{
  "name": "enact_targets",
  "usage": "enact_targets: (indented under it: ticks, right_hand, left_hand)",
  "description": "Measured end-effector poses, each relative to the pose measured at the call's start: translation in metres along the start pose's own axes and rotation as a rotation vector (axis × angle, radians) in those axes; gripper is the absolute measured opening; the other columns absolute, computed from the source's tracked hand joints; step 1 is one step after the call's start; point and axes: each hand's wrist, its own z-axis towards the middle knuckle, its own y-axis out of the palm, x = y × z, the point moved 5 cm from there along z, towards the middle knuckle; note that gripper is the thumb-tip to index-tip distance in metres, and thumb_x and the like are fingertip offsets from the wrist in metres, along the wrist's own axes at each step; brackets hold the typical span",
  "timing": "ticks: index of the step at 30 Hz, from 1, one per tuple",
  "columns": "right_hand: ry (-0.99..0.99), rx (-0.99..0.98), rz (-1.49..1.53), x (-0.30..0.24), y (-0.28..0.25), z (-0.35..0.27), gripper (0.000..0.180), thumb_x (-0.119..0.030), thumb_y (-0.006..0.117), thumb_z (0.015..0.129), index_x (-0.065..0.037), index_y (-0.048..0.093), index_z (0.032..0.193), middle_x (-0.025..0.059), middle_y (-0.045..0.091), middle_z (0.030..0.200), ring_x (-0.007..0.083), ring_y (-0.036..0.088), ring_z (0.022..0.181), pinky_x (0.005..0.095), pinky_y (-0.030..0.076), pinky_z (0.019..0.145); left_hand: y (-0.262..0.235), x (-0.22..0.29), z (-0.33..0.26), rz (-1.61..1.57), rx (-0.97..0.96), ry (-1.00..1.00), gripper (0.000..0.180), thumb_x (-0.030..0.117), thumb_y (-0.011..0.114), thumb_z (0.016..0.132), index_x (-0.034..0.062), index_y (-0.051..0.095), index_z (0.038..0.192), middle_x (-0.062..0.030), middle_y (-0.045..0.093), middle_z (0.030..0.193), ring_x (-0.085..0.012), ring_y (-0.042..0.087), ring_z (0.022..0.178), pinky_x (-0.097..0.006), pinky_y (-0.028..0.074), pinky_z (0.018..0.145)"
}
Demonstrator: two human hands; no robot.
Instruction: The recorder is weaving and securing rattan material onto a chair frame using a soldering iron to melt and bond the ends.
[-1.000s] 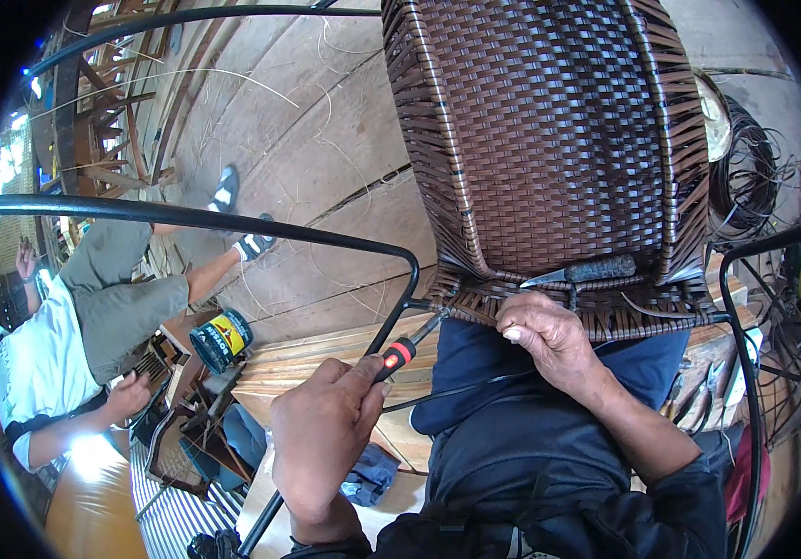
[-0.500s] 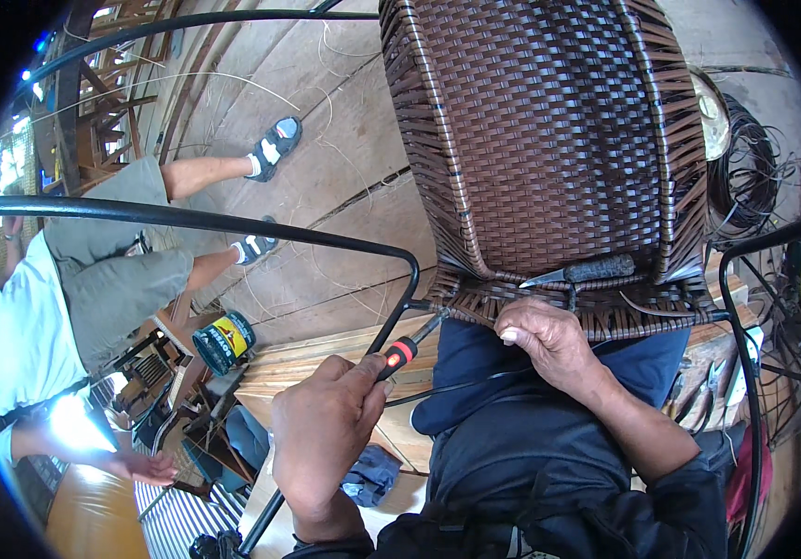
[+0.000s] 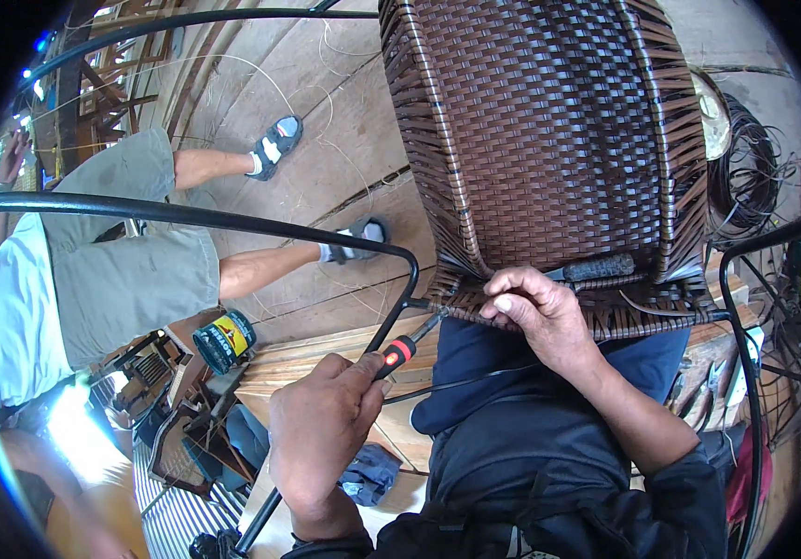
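A brown woven wicker chair panel (image 3: 549, 140) on a black metal frame (image 3: 232, 220) rests against my lap. My left hand (image 3: 321, 433) grips a screwdriver with a red and black handle (image 3: 402, 348), its tip pointing into the lower left corner of the weave. My right hand (image 3: 535, 312) pinches the wicker strands along the bottom edge of the panel, just right of the tool's tip. A dark tool handle (image 3: 596, 268) lies tucked in the weave beside my right hand.
Another person in a white shirt, grey shorts and sandals (image 3: 93, 279) stands at the left on the wooden floor. A round tin (image 3: 225, 339) sits near their feet. Coils of dark wicker cord (image 3: 759, 186) lie at the right. A blue cloth (image 3: 368, 470) lies below.
The other person has stood up and stepped across the floor at the left. My two hands have stayed at the panel's bottom edge.
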Motion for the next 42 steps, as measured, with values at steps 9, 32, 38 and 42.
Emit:
enact_targets:
  ticks: [9, 32, 38, 42]
  right_hand:
    - [-0.008, 0.042, -0.311, 0.014, -0.001, 0.000, 0.006, -0.003, 0.056, 0.092, -0.001, 0.058, 0.097, 0.0051, 0.059, 0.085, 0.0111, 0.060, 0.078, 0.0248, 0.050, 0.071]
    - [-0.494, -0.082, -0.776, -0.008, 0.012, -0.016, 0.021, 0.009, 0.054, 0.081, 0.000, 0.054, 0.099, 0.0154, 0.059, 0.100, 0.0320, 0.061, 0.093, 0.0362, 0.052, 0.080]
    - [-0.467, -0.181, -0.869, -0.007, 0.016, -0.022, 0.024, 0.007, 0.058, 0.078, -0.001, 0.057, 0.100, 0.0162, 0.062, 0.106, 0.0310, 0.063, 0.099, 0.0357, 0.054, 0.085]
    - [-0.502, -0.185, -0.893, -0.006, 0.015, -0.025, 0.024, 0.005, 0.060, 0.078, -0.001, 0.058, 0.101, 0.0155, 0.063, 0.106, 0.0304, 0.063, 0.100, 0.0356, 0.054, 0.086]
  left_hand:
    - [-0.001, 0.001, 0.000, -0.068, 0.021, -0.010, 0.026, 0.016, 0.072, 0.076, 0.0097, 0.071, 0.101, -0.0107, 0.061, 0.074, -0.0274, 0.061, 0.064, -0.036, 0.046, 0.055]
    - [-0.005, 0.003, 0.002, 0.042, 0.019, 0.056, 0.023, 0.025, 0.065, 0.083, 0.0153, 0.068, 0.103, -0.0050, 0.058, 0.074, -0.0243, 0.061, 0.063, -0.037, 0.045, 0.053]
    - [-0.008, 0.006, 0.003, 0.052, 0.009, 0.044, 0.020, 0.025, 0.063, 0.083, 0.0152, 0.067, 0.100, -0.0050, 0.057, 0.073, -0.0245, 0.061, 0.064, -0.037, 0.045, 0.054]
    - [-0.007, 0.007, 0.003, 0.058, 0.008, 0.030, 0.019, 0.025, 0.063, 0.083, 0.0153, 0.067, 0.099, -0.0049, 0.057, 0.073, -0.0245, 0.062, 0.064, -0.038, 0.045, 0.054]
